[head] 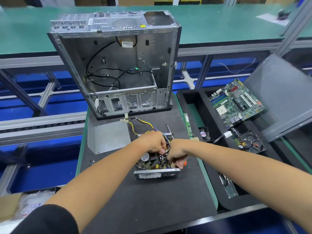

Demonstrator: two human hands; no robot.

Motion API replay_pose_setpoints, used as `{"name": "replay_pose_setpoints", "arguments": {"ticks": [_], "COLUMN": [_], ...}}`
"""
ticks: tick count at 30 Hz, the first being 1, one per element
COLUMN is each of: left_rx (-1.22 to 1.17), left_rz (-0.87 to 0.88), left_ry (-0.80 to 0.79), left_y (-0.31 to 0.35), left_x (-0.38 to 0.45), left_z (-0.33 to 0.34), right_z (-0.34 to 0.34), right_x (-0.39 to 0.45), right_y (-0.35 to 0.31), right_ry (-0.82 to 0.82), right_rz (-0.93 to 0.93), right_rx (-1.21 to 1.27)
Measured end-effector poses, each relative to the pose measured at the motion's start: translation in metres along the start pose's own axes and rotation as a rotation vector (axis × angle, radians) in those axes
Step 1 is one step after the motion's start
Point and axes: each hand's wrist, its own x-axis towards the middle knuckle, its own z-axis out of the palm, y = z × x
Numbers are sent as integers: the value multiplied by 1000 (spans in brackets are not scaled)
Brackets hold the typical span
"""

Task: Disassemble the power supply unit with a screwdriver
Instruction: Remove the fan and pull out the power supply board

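The opened power supply unit (156, 173) lies on the black mat, its fan, circuit board and cable bundle exposed. My left hand (152, 142) reaches into its top and grips the coloured cable bundle (138, 123) where it enters the unit. My right hand (177, 153) is curled round a screwdriver with an orange handle (185, 163), held down inside the unit; its tip is hidden. The removed grey metal cover (108, 136) lies to the left of the unit.
An empty computer case (116, 65) stands behind the unit. A black foam tray (190, 98) to the right holds a motherboard (236, 102), a hard drive (251, 141) and a small fan. A memory stick (187, 124) and the grey side panel (283, 98) lie nearby. Small screws (91, 162) lie left.
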Motion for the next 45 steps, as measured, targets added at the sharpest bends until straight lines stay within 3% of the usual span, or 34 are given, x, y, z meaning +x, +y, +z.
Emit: {"name": "replay_pose_setpoints", "arguments": {"ticks": [10,15,23,27,30,34,37,40,45], "left_rx": [79,-30,-219,-393,-385,-422,-466,-443,-449], "left_rz": [162,229,101,14,-62,-180,-253,-282,-304], "left_ry": [-100,14,325,433,477,571,603,565,687], "left_y": [1,-4,-19,-32,-49,-79,-95,-104,-124], "left_x": [-6,-19,-37,-49,-61,-72,-75,-77,-88], "left_z": [-9,-21,-45,-63,-77,-89,-92,-91,-91], "right_z": [-10,-25,-48,-47,-44,-39,-33,-27,-22], "right_x": [-8,-25,-39,-42,-44,-37,-28,-18,-3], "right_y": [-14,-20,-38,-63,-87,-113,-131,-147,-164], "right_ry": [31,77,280,162,91,62,132,96,201], "right_rz": [-35,-153,-385,-559,-610,-700,-700,-636,-495], "right_rx": [-157,-158,-58,244,482,478,365,386,462]}}
